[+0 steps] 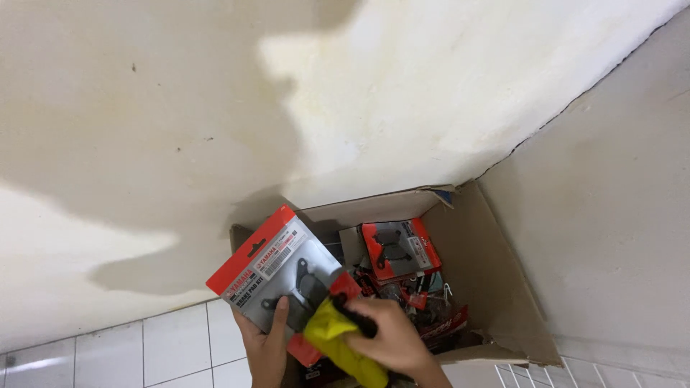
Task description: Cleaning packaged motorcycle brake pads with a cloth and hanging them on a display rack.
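Cardboard stiffens the light blister pack (277, 269) pinched by its lower edge in the left hand (267, 345), while the right hand (392, 338) grips a soft yellow cloth (338, 341) above the box (503, 287).

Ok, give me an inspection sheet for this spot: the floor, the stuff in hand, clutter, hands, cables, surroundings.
Surface: white tiled floor, bare where visible.
Job's things: red-and-grey blister pack of brake pads, held tilted over the cardboard box; yellow cloth pressed against its lower corner.
Clutter: box holds more red packs, one lying on top, plus loose small parts too jumbled to identify.
Hands: left hand grips the pack from below, thumb on its front; right hand holds the cloth.
Cables: nothing seen.
Surroundings: stained cream wall meeting a grey wall in a corner; white wire rack at the lower edge.
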